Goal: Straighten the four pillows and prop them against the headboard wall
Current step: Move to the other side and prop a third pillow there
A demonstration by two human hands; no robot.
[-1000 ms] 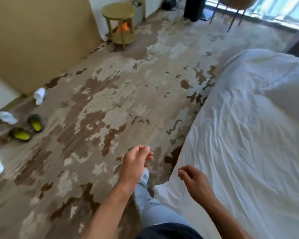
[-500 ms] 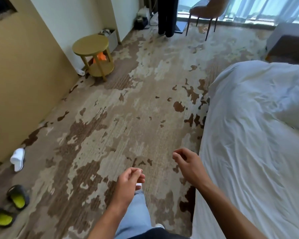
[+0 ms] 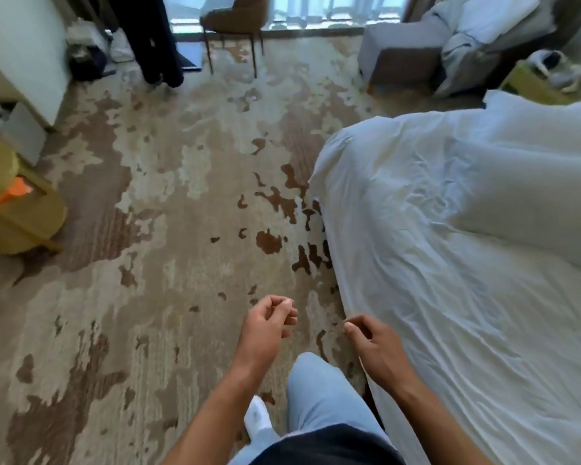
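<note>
A bed [image 3: 426, 317] under a rumpled white sheet fills the right side. On it, at the right edge, lies a white pillow [image 3: 530, 199], and a second white pillow [image 3: 547, 119] sits behind it; the headboard wall is out of view. My left hand [image 3: 269, 325] hangs over the carpet with loosely curled fingers and holds nothing. My right hand [image 3: 373, 344] hovers just left of the bed's edge, fingers also loosely curled and empty. Neither hand touches the bed or a pillow.
A round yellow side table [image 3: 10, 209] stands at the left. At the far end are a brown chair [image 3: 235, 18], a dark hanging garment [image 3: 151, 38] and a grey armchair [image 3: 399, 52]. Patterned carpet [image 3: 168, 229] runs between the table and the bed.
The view has moved forward along the bed's left side; the slippers have dropped out of sight and the window end has come closer. Both hands stay in front, empty.
</note>
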